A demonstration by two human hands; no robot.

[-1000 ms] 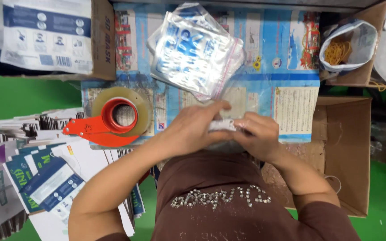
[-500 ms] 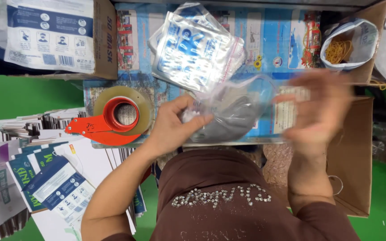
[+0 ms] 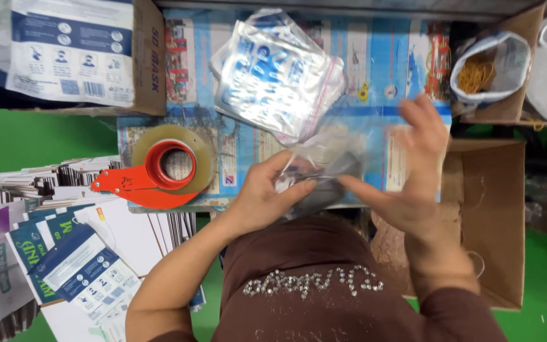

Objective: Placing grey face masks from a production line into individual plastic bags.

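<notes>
Head view: clear plastic bag (image 3: 324,168) at the table's (image 3: 375,76) near edge — left hand (image 3: 262,196) pinched on it, right hand (image 3: 416,171) blurred, fingers spread, grip unclear. Stack of sealed packets (image 3: 273,73) behind; red tape dispenser (image 3: 153,171) left.

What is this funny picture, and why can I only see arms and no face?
The camera sits on a person's head and looks straight down, so you see only their brown shirt and two bare arms. There is no machine here. The left hand and the right hand both hold a clear plastic bag with something dark inside; the right hand is blurred. On the blue printed tabletop lie a stack of clear printed bags and a roll of tape in a red holder. A white bag of rubber bands sits in a cardboard box, and flat printed cartons are piled to the left.
</notes>
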